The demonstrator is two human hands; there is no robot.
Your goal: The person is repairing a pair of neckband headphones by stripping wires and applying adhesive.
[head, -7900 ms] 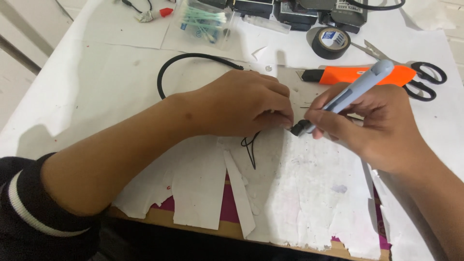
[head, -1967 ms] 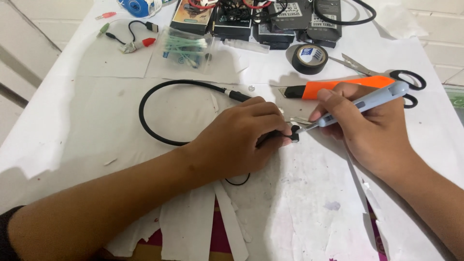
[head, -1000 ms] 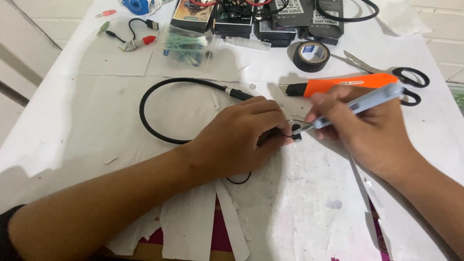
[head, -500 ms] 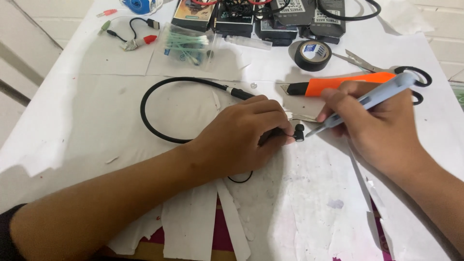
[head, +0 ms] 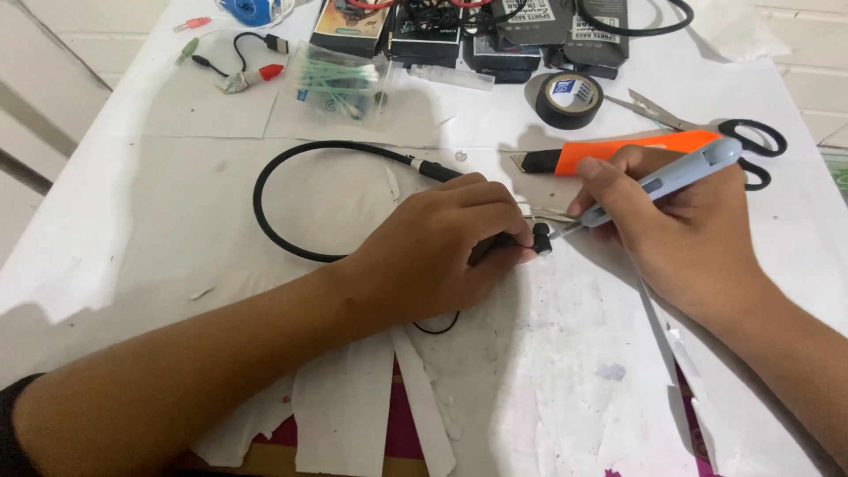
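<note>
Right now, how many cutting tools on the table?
2. Orange utility knife lies just beyond the right hand; black-handled scissors lie beside it at the table's right edge. Others may be hidden under the hands.

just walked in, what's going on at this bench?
A person works over a paper-covered table. The left hand pins a small black connector at the end of a black cable. The right hand holds a pale blue pen-shaped tool, its tip at the connector. An orange utility knife, scissors and black tape lie behind.

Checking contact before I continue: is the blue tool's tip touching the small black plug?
Touching. The head view shows the blue tool tip meeting the black plug with no visible gap.
</note>
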